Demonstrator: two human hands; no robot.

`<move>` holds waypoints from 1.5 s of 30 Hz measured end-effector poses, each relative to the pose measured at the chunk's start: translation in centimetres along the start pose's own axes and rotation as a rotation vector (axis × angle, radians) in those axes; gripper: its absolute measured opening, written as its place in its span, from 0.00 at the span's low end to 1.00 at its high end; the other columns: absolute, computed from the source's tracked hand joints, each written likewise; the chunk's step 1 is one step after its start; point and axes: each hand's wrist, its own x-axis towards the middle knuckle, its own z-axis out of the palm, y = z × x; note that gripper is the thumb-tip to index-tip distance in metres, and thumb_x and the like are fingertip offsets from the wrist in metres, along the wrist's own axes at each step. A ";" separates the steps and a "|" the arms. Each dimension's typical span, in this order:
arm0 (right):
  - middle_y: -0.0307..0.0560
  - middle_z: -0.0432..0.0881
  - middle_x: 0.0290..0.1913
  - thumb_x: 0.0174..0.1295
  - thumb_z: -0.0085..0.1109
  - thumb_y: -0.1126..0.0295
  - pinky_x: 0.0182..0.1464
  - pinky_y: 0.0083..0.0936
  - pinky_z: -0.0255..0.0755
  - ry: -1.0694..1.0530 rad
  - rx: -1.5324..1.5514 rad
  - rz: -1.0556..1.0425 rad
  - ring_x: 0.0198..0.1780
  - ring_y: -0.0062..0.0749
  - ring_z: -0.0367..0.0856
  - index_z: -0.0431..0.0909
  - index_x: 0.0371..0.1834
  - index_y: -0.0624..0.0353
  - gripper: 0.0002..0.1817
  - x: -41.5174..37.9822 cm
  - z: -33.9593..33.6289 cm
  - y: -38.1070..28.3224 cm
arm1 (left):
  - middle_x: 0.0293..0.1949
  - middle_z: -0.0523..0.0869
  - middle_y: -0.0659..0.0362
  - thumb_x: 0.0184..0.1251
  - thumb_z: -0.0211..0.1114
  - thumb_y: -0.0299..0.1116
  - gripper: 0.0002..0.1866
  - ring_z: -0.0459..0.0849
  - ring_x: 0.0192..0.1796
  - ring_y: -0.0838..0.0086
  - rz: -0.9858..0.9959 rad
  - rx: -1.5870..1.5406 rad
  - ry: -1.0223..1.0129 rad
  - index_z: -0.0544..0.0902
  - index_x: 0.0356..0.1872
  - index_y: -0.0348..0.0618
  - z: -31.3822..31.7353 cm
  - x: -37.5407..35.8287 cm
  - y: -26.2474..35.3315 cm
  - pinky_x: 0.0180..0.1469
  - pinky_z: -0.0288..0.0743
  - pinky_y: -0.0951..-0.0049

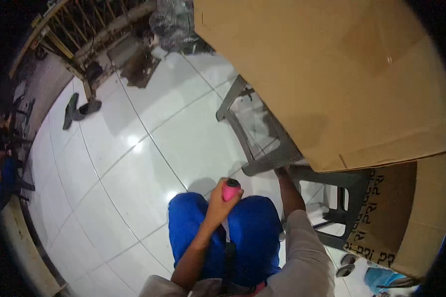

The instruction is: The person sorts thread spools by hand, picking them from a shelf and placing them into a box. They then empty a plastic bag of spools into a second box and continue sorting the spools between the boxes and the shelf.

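My left hand (pixel 217 200) is wrapped round a pink cylinder with a black top (pixel 231 189), held above my knees in blue trousers (pixel 256 232). Most of the cylinder is hidden in the fingers, so its kind does not show. On the right, my right forearm (pixel 290 194) reaches forward to the near edge of a grey plastic stool (pixel 270 162) and the big cardboard sheet (pixel 327 89) over it. The right hand itself is hidden there.
A printed cardboard flap (pixel 381 218) hangs at the right. Slippers (pixel 346 266) and a blue item (pixel 381 278) lie at lower right. Dark footwear (pixel 79 111) is on the white tiles (pixel 124 168) near a slatted wooden frame (pixel 77 27). A plastic-wrapped bundle (pixel 172 22) sits at the back.
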 end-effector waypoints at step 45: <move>0.40 0.76 0.52 0.72 0.54 0.64 0.45 0.23 0.73 -0.208 2.048 -0.451 0.47 0.23 0.76 0.70 0.64 0.57 0.20 -57.1 -72.1 -5.4 | 0.32 0.80 0.58 0.65 0.67 0.39 0.16 0.80 0.29 0.76 0.019 -0.087 0.033 0.74 0.44 0.39 -22.4 -22.5 49.4 0.32 0.77 0.74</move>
